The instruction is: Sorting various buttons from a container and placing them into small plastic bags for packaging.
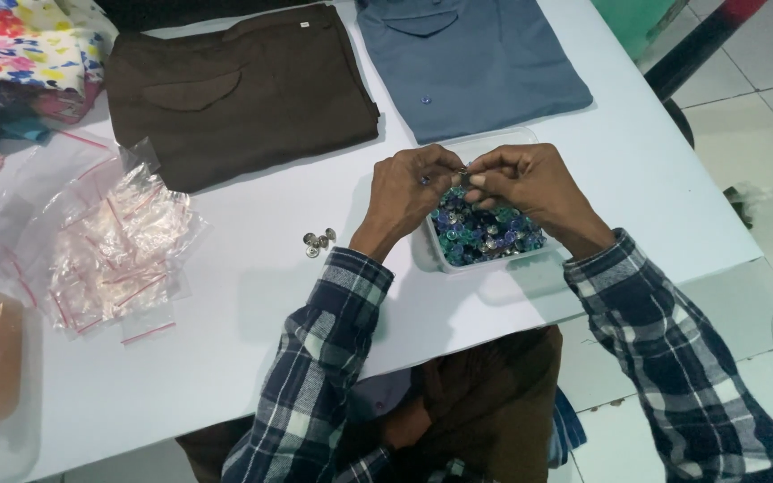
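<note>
A small metallic snap button (462, 173) is pinched between the fingertips of both hands, held just above the far rim of a clear plastic tub (440, 258) so that anything dropped would likely fall back inside. The left hand (409, 190) is closed around the piece from the 9 o'clock side, the right hand (530, 183) from 3 o'clock; their fingertips meet over the tub. The tub is filled with loose blue, green and silver buttons (485, 234) and is kept directly under the hands, within easy reach.

At 9 o'clock of the tub, a few silver snap pieces (318, 241) are set apart on the white tabletop (252, 295), seemingly sorted out of the mix. Further toward 9 o'clock a heap of small clear zip bags (114, 246) with red seals is spread out. At 12 o'clock a folded blue shirt (467, 58) lies just beyond the tub, and a folded brown garment (239, 89) is laid beside it at 11 o'clock, both flat and clear of the working spot.
</note>
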